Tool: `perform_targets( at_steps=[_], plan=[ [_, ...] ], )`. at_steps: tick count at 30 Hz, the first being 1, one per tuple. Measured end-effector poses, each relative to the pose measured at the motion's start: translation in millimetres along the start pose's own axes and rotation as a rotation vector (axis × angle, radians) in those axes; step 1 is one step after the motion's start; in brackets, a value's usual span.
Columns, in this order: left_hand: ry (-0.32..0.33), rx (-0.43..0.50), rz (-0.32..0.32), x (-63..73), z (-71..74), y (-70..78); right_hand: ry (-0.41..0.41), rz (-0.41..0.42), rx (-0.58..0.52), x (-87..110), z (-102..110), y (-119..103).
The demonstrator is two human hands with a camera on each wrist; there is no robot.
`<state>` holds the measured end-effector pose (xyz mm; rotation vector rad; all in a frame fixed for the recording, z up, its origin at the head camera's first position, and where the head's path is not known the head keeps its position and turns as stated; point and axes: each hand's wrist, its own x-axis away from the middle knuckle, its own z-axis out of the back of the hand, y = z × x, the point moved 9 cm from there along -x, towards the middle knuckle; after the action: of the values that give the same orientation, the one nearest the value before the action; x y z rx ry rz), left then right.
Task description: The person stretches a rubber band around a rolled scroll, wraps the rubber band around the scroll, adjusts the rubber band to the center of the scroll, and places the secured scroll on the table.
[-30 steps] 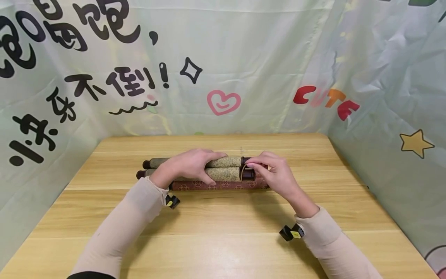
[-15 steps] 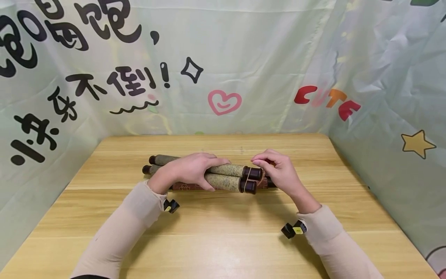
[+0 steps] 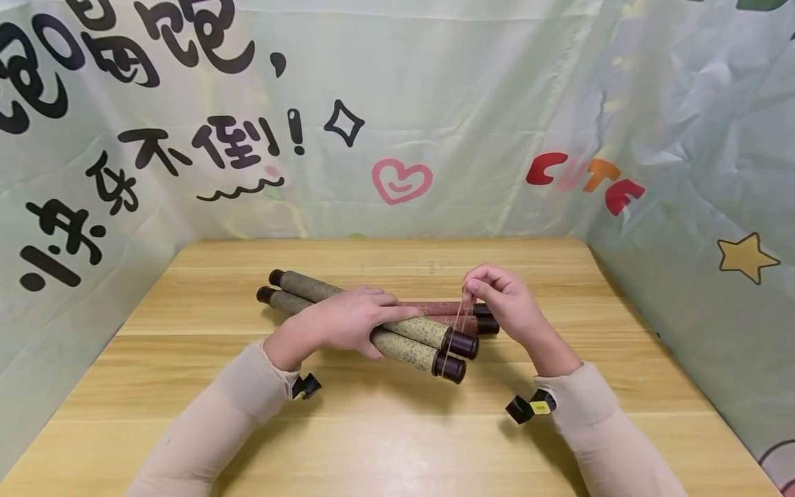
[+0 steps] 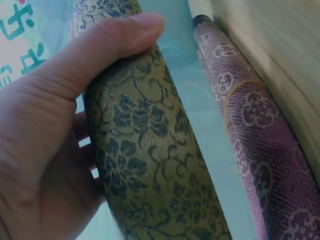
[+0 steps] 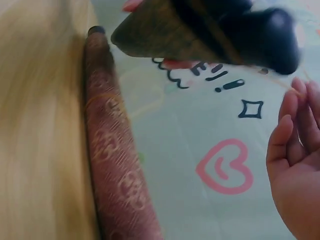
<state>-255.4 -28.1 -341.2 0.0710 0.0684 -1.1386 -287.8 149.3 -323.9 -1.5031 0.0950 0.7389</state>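
Note:
My left hand [image 3: 348, 317] grips a green-patterned scroll [image 3: 406, 355], its two rolls lying side by side with dark knobs at both ends. The scroll is tilted, its right end toward me. A thin rubber band [image 3: 458, 317] loops round its right knobs, and my right hand [image 3: 512, 304] pinches the band and stretches it up and away. In the left wrist view the thumb lies across the green brocade [image 4: 150, 115]. A dark red patterned scroll [image 3: 435, 308] lies behind, partly hidden by the green one; another thin band [image 5: 102, 95] circles it in the right wrist view.
The wooden table [image 3: 385, 442] stretches out around the scrolls. A pale printed cloth [image 3: 466, 103] hangs behind it and along both sides. Small black wrist cameras [image 3: 531, 407] are worn at both cuffs.
The green scroll's right end has swung toward me and off the red scroll's right end. My right hand has pulled the band out from the knobs, slightly to the right.

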Motion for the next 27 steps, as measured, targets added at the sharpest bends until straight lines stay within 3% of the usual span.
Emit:
perform_targets(
  at_steps=[3, 7, 13, 17, 21, 27],
  plan=[
    [0.001, -0.058, 0.043, 1.6, -1.3, -0.6, 0.028, -0.033, 0.056, -0.4, 0, -6],
    [0.024, -0.167, 0.111, 3.9, -2.0, -4.0, 0.029, -0.107, 0.250, 0.5, -7, -11],
    [0.127, -0.343, 0.182, 5.4, 1.0, -5.4, 0.130, -0.252, 0.270, 5.3, -11, -11],
    [0.241, -0.426, 0.234, 8.9, 9.3, -4.1, 0.260, -0.362, 0.200, 9.3, -7, -5],
    [0.378, -0.494, 0.276, 13.6, 20.9, -0.6, 0.384, -0.390, 0.047, 11.5, 2, 3],
    [0.551, -0.585, 0.259, 18.9, 29.4, 10.6, 0.453, -0.442, -0.189, 14.0, 7, 15]
  ],
)
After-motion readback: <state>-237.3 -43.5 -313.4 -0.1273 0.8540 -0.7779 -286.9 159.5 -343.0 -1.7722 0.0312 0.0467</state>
